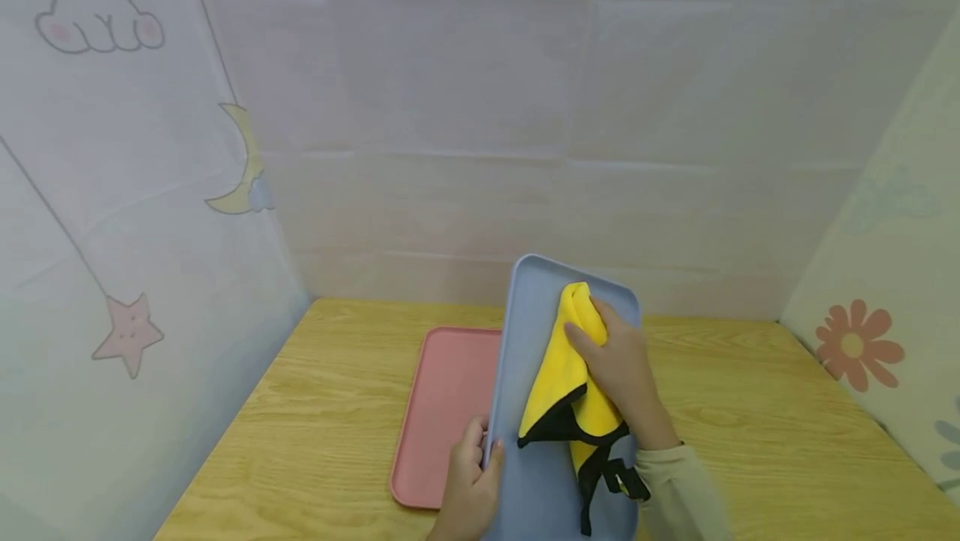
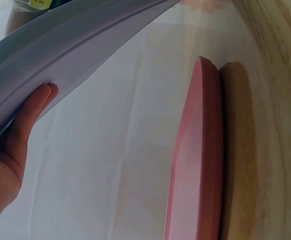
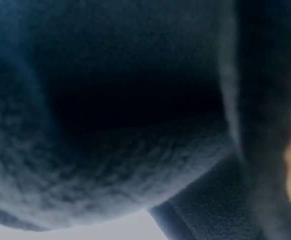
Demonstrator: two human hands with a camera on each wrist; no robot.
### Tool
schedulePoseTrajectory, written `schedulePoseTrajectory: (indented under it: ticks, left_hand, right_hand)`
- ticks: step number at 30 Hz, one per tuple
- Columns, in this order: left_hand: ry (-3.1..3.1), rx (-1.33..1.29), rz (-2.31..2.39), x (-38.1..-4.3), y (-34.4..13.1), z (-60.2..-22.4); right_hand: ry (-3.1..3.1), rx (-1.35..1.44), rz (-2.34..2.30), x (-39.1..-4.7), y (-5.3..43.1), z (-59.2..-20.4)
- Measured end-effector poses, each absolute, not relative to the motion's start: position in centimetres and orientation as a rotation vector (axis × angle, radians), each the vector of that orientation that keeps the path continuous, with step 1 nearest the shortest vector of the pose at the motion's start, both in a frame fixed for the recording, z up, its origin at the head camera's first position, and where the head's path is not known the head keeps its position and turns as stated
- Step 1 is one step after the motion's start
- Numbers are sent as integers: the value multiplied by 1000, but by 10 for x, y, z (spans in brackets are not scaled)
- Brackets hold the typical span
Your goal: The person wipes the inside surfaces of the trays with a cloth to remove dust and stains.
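Observation:
A blue tray (image 1: 525,408) is raised and tilted above the table. My left hand (image 1: 472,483) grips its left edge, thumb on the inner face; the left wrist view shows fingers (image 2: 30,107) against the tray's underside. In front of the tray, my right hand (image 1: 618,358) holds a folded yellow cloth item (image 1: 551,383) with black trim, thumb across its front. A black strap (image 1: 626,478) with a small tag dangles from its lower end. Close, dark, fuzzy fabric (image 3: 110,185) fills most of the right wrist view, hiding the right fingers' exact hold.
A pink tray (image 1: 442,424) lies flat on the wooden table (image 1: 315,408), partly behind the blue one. Pale wall sheets (image 1: 450,149) stand behind and at both sides, the side ones printed with cartoon shapes.

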State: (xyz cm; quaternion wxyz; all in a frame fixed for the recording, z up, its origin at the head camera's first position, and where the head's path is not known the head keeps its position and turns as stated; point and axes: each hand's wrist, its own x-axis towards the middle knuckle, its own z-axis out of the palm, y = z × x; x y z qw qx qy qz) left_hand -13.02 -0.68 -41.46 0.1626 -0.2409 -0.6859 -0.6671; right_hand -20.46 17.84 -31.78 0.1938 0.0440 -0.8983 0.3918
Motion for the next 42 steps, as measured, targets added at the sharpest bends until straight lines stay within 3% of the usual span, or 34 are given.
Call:
schedulePoseTrajectory:
  ticks: [20, 42]
  left_hand:
    - [-1962, -761, -1969, -128, -3, -417]
    - [-2013, -685, -1884, -125, 0, -410]
  right_hand:
    - [-2410, 323, 1017, -188, 146, -307]
    - [-2422, 325, 916, -188, 161, -312]
